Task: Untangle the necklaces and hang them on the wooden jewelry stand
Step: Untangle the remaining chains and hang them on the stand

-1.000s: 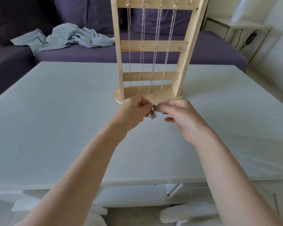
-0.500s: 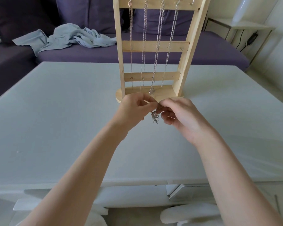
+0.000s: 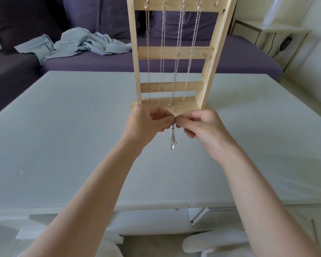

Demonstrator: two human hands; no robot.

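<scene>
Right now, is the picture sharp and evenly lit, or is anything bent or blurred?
Head view: soft daylight, no harsh glare; the wide lens bows the table edges and tilts the wooden stand; the hanging chains are sharp; the necklace pinched by the left hand and right hand is small but clear.

Table (image 3: 63,145): pale grey top, fills the middle of the view.
Sofa (image 3: 100,62): dark purple, just behind the table.
Cloth (image 3: 78,44): crumpled, light blue-grey, lies on the sofa.
Side table (image 3: 278,32): white, right of the sofa; a black cable hangs under it.
Light: soft daylight.
</scene>
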